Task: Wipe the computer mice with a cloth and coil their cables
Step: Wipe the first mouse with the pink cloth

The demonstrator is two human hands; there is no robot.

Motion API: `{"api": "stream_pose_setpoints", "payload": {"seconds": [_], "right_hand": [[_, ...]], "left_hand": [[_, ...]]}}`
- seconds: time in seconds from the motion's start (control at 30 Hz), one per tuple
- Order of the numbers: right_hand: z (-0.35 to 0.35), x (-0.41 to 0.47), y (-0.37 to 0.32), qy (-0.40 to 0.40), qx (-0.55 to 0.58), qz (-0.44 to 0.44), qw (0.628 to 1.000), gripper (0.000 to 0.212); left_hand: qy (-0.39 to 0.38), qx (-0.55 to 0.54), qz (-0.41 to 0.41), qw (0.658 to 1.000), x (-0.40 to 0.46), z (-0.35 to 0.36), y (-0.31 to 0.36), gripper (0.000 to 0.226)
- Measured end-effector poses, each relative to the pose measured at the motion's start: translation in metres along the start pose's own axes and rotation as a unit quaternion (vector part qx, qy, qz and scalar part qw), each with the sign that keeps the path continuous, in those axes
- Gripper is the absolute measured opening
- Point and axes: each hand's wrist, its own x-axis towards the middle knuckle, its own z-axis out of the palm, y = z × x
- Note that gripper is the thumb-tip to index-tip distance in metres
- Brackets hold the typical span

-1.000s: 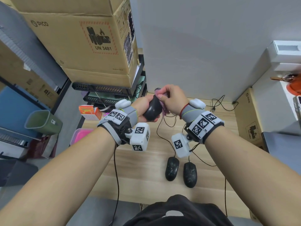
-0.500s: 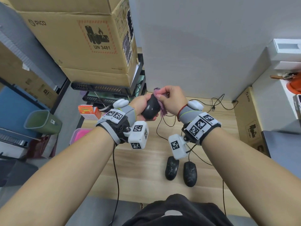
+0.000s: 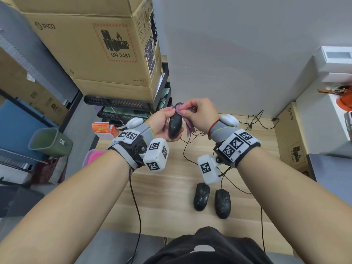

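While left hand [image 3: 162,123] grips black mouse [image 3: 174,126], right hand [image 3: 200,115] pinches purple cloth [image 3: 187,122] against it

left hand [image 3: 162,121] holds a black mouse [image 3: 174,125] while right hand [image 3: 200,115] pinches a purple cloth [image 3: 187,126] against it.

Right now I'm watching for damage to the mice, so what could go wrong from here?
The left hand holds the mouse above the table while the right hand rubs it with the cloth; a slip could drop it. Its cable hangs loose and might snag on the right wrist tracker. That cable could also drag the two mice on the table.
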Motion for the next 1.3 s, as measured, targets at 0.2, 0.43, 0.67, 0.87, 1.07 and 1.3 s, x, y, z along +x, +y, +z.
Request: {"api": "stream_pose_setpoints", "payload": {"seconds": [0.2, 0.43, 0.67, 0.87, 1.07, 1.3], "right_hand": [[0.000, -0.013, -0.007, -0.134, -0.048, -0.094, 0.985, 0.012], [-0.011, 0.005, -0.008, -0.014, -0.080, -0.045, 0.996, 0.011], [-0.014, -0.007, -0.011, -0.152, 0.026, -0.088, 0.984, 0.014], [-0.016, 0.003, -0.003, -0.083, 0.066, -0.039, 0.994, 0.013], [-0.009, 0.006, 0.004, 0.007, 0.062, 0.004, 0.998, 0.007], [-0.018, -0.004, -0.006, -0.109, 0.085, -0.048, 0.989, 0.019]], "left_hand": [[0.006, 0.007, -0.007, 1.000, 0.002, -0.002, -0.001, 0.016], [0.010, -0.016, 0.018, 1.000, 0.001, -0.001, -0.004, 0.026], [0.049, -0.041, 0.036, 0.997, 0.003, -0.003, -0.003, 0.032], [-0.017, -0.003, 0.035, 0.999, -0.002, -0.001, -0.003, 0.022], [0.012, -0.027, 0.054, 0.998, 0.003, 0.010, -0.004, 0.028], [-0.006, -0.040, 0.044, 0.998, 0.002, 0.003, -0.001, 0.019]]}}
